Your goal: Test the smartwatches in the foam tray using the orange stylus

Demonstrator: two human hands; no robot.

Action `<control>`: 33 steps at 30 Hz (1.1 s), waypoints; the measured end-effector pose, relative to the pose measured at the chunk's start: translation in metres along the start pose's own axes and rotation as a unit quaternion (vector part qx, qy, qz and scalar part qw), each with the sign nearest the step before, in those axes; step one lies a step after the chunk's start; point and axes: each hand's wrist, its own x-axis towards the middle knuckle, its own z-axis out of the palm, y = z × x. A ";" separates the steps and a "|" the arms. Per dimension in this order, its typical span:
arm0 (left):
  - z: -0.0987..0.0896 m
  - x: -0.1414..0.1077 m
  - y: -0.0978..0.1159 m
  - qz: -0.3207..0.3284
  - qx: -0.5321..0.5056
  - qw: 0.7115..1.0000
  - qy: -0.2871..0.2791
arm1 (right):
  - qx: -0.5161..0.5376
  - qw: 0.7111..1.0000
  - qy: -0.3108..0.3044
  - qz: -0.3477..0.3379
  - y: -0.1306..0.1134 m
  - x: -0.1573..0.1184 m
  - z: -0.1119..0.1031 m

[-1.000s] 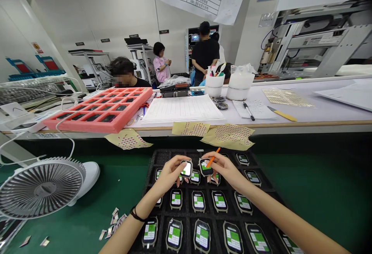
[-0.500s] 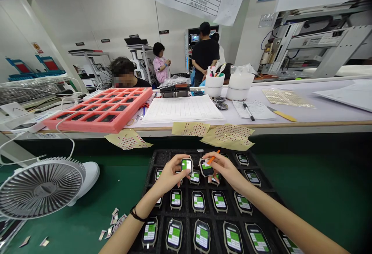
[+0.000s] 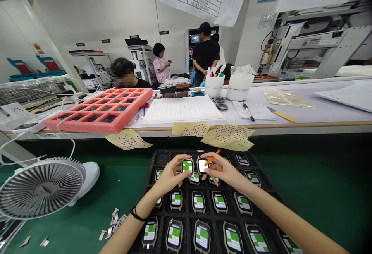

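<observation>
My left hand [image 3: 172,173] is closed around a smartwatch body [image 3: 187,165] without a strap; its lit screen is mostly green. Close beside it, my right hand [image 3: 223,168] grips a second strapless smartwatch [image 3: 202,165] whose screen is largely white. A thin orange stick [image 3: 212,157] also sits in the right hand and crosses over that watch's screen. Both watches are held above a black foam tray [image 3: 186,198], where several similar watches, such as the one in the front row [image 3: 201,235], lie face up in compartments. My fingers hide part of the row beneath.
A grey fan [image 3: 43,188] and scattered small stickers [image 3: 114,221] lie left on the green mat [image 3: 116,180]. Behind is a shelf with a pink foam tray [image 3: 116,124], paper sheets [image 3: 183,108], white tubs [image 3: 214,85] and a yellow-handled knife [image 3: 285,115]. Co-workers are in the background.
My right hand has brought its watch slightly left, nearer the other one. That watch's screen has turned from green and dark to white; the left one shows more green.
</observation>
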 end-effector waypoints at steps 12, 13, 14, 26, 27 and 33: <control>0.002 -0.001 0.002 0.003 -0.031 0.999 -0.041 | -0.024 0.995 0.091 0.017 0.002 0.001 -0.003; 0.002 -0.001 0.002 0.000 -0.026 0.999 -0.037 | -0.024 0.996 0.083 0.016 0.002 0.001 -0.003; 0.002 -0.001 0.002 -0.003 -0.018 0.999 -0.029 | -0.022 0.997 0.071 0.013 0.002 0.001 -0.003; 0.001 0.000 0.004 -0.030 0.028 0.997 0.069 | -0.018 0.999 0.041 0.025 0.000 -0.001 0.003; 0.001 0.000 0.003 -0.028 0.029 0.997 0.062 | -0.022 0.998 0.059 0.031 -0.001 -0.001 0.003; 0.002 -0.001 0.000 0.004 0.008 1.000 -0.005 | -0.027 0.993 0.108 0.035 -0.001 -0.001 0.000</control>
